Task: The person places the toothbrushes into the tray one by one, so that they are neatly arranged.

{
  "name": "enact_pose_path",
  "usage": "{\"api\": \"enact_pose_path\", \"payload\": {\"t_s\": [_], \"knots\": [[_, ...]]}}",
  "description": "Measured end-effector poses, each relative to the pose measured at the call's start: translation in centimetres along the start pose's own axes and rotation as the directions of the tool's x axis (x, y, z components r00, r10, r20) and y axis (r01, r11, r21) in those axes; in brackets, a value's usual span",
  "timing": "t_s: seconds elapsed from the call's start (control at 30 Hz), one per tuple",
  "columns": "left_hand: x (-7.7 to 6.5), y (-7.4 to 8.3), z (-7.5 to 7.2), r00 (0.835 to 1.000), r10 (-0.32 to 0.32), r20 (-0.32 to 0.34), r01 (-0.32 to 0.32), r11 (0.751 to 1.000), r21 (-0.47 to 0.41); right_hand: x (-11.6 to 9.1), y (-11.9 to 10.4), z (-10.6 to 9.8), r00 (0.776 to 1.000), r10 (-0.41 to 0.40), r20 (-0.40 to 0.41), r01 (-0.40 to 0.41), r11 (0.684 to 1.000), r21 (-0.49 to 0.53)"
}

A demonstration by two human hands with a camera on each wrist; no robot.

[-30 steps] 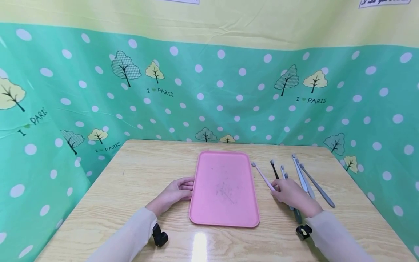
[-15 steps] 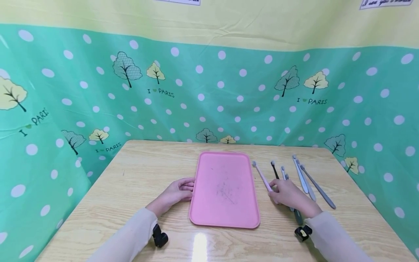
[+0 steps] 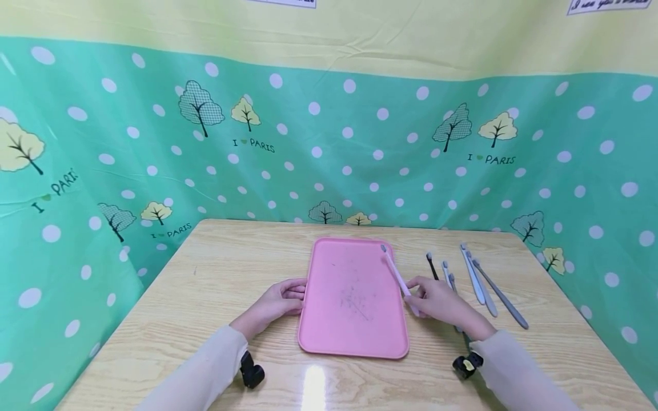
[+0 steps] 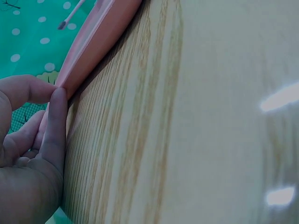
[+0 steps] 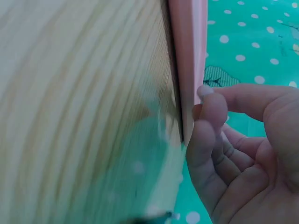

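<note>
A pale pink toothbrush (image 3: 394, 270) is pinched by its handle between the thumb and fingers of my right hand (image 3: 438, 300). Its grey-bristled head reaches over the right side of the pink tray (image 3: 349, 325), while the handle end slants back outside the rim. At the tray's left edge, my left hand (image 3: 273, 307) holds the rim; in the left wrist view its thumb and index finger (image 4: 28, 88) meet on it. The right wrist view shows the right fingers (image 5: 247, 100) close beside the tray wall (image 5: 187, 56), with the brush mostly hidden.
Right of the tray lie a black toothbrush (image 3: 432, 265), a light one (image 3: 445, 269) and a dark one, partly behind the right hand. Farther right lie blue and grey toothbrushes (image 3: 504, 297). A polka-dot curtain (image 3: 329, 142) borders the wooden table (image 3: 221, 251).
My right hand has moved left with the pink toothbrush, bringing its head from the table over the tray's right side. The left hand and the tray have stayed in place.
</note>
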State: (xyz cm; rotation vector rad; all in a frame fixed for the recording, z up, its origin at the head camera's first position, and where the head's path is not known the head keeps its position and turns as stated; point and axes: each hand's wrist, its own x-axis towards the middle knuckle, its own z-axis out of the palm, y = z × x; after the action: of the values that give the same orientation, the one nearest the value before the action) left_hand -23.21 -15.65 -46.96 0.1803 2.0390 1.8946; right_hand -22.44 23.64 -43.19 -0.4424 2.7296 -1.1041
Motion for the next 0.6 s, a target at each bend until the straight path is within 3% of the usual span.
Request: {"api": "enact_pose_path", "payload": {"t_s": [0.2,0.37,0.6], "knots": [[0.0,0.0,0.0,1.000,-0.001,0.002,0.001,1.000,0.000,0.6,-1.0,0.9,0.997,-0.044,0.067,0.031,0.983,0.181],[-0.1,0.0,0.0,1.000,0.002,-0.001,-0.002,1.000,-0.010,1.2,-1.9,1.8,0.987,-0.036,0.154,-0.016,0.944,0.328],[-0.2,0.0,0.1,1.000,0.006,-0.003,-0.006,1.000,-0.019,2.1,-3.1,3.3,0.979,-0.017,0.202,-0.068,0.911,0.406]]}}
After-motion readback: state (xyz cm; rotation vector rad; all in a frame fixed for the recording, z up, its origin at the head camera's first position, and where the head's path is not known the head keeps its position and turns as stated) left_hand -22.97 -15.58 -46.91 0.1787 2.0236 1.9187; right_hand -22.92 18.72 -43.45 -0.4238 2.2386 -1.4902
